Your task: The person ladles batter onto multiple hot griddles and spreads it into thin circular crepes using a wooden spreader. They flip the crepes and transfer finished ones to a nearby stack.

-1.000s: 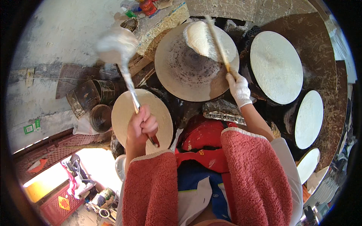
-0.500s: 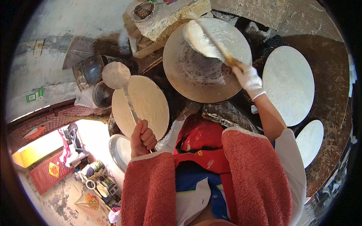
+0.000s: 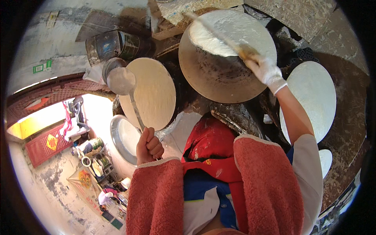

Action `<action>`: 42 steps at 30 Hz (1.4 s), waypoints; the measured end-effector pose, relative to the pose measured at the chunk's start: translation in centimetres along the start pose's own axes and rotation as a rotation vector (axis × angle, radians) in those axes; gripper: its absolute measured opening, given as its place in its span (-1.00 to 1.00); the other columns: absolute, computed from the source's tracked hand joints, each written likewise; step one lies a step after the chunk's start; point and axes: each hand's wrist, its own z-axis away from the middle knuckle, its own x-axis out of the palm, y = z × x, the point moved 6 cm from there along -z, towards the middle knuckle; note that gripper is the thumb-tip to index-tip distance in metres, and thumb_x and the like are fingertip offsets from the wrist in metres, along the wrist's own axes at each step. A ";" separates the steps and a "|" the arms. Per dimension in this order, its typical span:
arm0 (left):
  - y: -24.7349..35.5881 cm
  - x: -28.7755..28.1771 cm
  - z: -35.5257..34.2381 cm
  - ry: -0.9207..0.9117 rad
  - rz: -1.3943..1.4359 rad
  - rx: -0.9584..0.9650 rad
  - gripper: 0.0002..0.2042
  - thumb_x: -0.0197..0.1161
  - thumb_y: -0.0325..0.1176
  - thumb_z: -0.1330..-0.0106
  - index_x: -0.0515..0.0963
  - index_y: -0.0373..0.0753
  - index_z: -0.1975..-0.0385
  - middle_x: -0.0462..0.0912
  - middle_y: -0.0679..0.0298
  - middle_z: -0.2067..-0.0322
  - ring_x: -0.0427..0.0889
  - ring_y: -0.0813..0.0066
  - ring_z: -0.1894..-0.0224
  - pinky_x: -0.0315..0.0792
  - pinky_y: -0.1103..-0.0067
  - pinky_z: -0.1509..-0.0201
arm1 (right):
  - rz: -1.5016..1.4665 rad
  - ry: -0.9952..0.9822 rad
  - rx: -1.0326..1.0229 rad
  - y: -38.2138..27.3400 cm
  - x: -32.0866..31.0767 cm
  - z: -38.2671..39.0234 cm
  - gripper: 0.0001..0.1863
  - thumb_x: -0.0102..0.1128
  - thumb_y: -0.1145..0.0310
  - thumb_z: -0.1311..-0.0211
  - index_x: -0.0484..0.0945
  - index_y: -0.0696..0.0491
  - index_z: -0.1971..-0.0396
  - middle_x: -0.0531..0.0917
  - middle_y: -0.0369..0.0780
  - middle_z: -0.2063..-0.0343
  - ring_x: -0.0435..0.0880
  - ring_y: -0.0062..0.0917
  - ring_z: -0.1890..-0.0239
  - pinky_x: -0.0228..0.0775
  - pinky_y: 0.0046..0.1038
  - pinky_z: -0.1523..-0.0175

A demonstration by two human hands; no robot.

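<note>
My left hand (image 3: 149, 145) is bare and wrapped round the handle of a metal ladle (image 3: 122, 81), its round bowl raised beside the left griddle (image 3: 154, 94), which a pale, smooth layer covers. In a white glove, my right hand (image 3: 268, 73) grips a long wooden spreader (image 3: 221, 36), smeared by motion. The spreader reaches across the middle round griddle (image 3: 219, 88). White batter (image 3: 244, 27) coats that griddle's far part, while its near part is bare, dark and speckled.
To the right stands another griddle under a white sheet (image 3: 311, 100), with a smaller white round (image 3: 325, 161) nearer. A metal basin (image 3: 113, 131) of pale liquid sits left of my left hand. Stained buckets (image 3: 103, 47) stand against the wall. A crusted board (image 3: 184, 9) lies at the back.
The view has turned, so the griddles appear shifted. My right hand stays over the middle griddle with the spreader, and more of the basin shows. My left hand keeps its hold on the ladle.
</note>
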 end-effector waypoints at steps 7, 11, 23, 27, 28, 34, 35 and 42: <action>-2.8 -1.5 2.2 0.173 0.093 0.048 -0.63 -0.33 -0.06 -0.54 0.17 -0.07 0.52 -0.02 0.52 0.81 -0.12 0.71 0.84 -0.08 0.70 0.84 | -0.157 -0.235 -0.018 0.3 0.8 5.3 -0.62 0.16 0.24 -0.23 0.56 0.13 0.02 0.63 -0.04 0.08 0.61 -0.27 -0.02 0.38 -0.44 -0.12; -3.7 -1.6 3.4 0.187 0.062 0.067 -0.63 -0.32 -0.06 -0.54 0.17 -0.07 0.52 -0.02 0.52 0.82 -0.13 0.73 0.84 -0.09 0.71 0.84 | 0.002 -0.125 0.038 1.2 -1.2 0.9 -0.62 0.13 0.20 -0.25 0.58 0.14 0.04 0.66 -0.03 0.13 0.64 -0.27 0.04 0.43 -0.41 -0.06; -2.3 -3.4 4.0 0.107 -0.117 -0.037 -0.62 -0.14 -0.05 -0.50 0.14 0.00 0.61 -0.04 0.57 0.80 -0.08 0.74 0.80 -0.11 0.70 0.78 | -0.313 -0.182 -0.022 -2.5 5.0 11.9 -0.61 0.15 0.36 -0.23 0.51 0.22 -0.02 0.62 0.00 0.05 0.60 -0.35 -0.05 0.38 -0.47 -0.15; 0.0 -5.8 3.5 0.044 -0.177 -0.096 -0.62 -0.13 -0.04 -0.49 0.14 -0.01 0.61 -0.04 0.57 0.80 -0.09 0.72 0.81 -0.11 0.69 0.79 | -0.342 -0.104 0.137 -3.4 8.5 20.5 -0.66 0.19 0.44 -0.19 0.55 0.23 0.05 0.62 0.06 0.10 0.65 -0.27 0.04 0.46 -0.46 -0.07; 0.7 -6.6 3.5 0.012 -0.184 -0.117 -0.62 -0.13 -0.04 -0.49 0.14 -0.01 0.61 -0.04 0.57 0.80 -0.09 0.72 0.81 -0.11 0.69 0.78 | -0.422 -0.050 0.245 -3.6 10.1 22.8 -0.67 0.19 0.43 -0.19 0.55 0.23 0.05 0.63 0.05 0.11 0.64 -0.26 0.02 0.43 -0.46 -0.11; 4.5 -12.0 5.7 -0.129 -0.145 -0.158 -0.62 -0.19 -0.05 -0.50 0.14 -0.02 0.60 -0.04 0.54 0.84 -0.11 0.69 0.84 -0.12 0.67 0.82 | -0.406 0.239 0.932 -6.0 21.1 32.3 -0.64 0.32 0.17 -0.15 0.63 0.03 0.10 0.66 -0.08 0.14 0.64 -0.36 0.08 0.45 -0.43 -0.04; 5.0 -13.2 6.4 -0.105 -0.176 -0.145 -0.62 -0.19 -0.05 -0.50 0.14 -0.02 0.60 -0.04 0.54 0.84 -0.11 0.69 0.84 -0.12 0.67 0.83 | -0.286 0.498 0.823 -8.0 22.0 31.1 -0.62 0.34 0.12 -0.14 0.63 0.03 0.11 0.68 -0.13 0.31 0.65 -0.45 0.15 0.47 -0.51 0.00; 7.9 -17.8 10.1 -0.107 -0.105 -0.070 -0.63 -0.21 -0.06 -0.52 0.15 -0.02 0.58 -0.05 0.55 0.83 -0.12 0.70 0.86 -0.11 0.68 0.83 | -1.158 0.457 0.478 -15.8 29.3 8.4 -0.87 0.10 0.31 -0.29 0.40 0.03 0.29 0.41 -0.39 0.68 0.28 -0.71 0.79 0.17 -0.58 0.72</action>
